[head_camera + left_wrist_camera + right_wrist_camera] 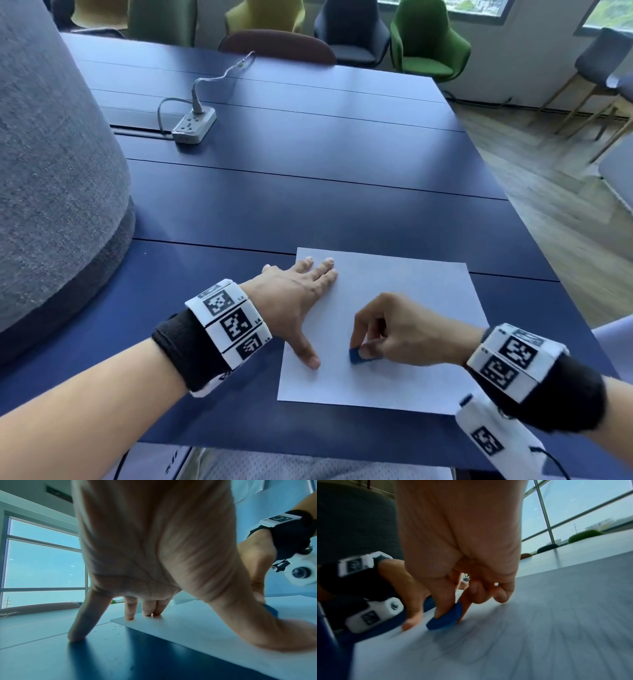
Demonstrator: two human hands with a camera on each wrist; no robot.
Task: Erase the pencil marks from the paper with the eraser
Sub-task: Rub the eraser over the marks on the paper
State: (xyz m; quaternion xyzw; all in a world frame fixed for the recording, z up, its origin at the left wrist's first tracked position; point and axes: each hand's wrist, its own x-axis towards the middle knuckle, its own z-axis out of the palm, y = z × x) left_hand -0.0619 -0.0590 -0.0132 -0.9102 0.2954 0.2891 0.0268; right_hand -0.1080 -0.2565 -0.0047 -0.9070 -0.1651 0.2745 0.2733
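Observation:
A white sheet of paper (407, 301) lies on the blue table (308, 164) near its front edge. My left hand (301, 308) lies flat with spread fingers on the sheet's left side, thumb (281, 635) and three fingertips (147, 609) on the paper, the little finger on the table. My right hand (363, 349) pinches a small blue eraser (358, 356) between thumb and forefinger and presses its lower edge onto the paper (522, 635) beside my left thumb. In the right wrist view the eraser (445, 619) stands tilted; faint grey streaks show on the blurred sheet. No marks show in the head view.
A grey power strip (193, 127) with a cable lies far back on the left of the table. A large grey fabric shape (51, 164) stands at the left edge. Several chairs (424, 37) line the far side. Wooden floor lies to the right.

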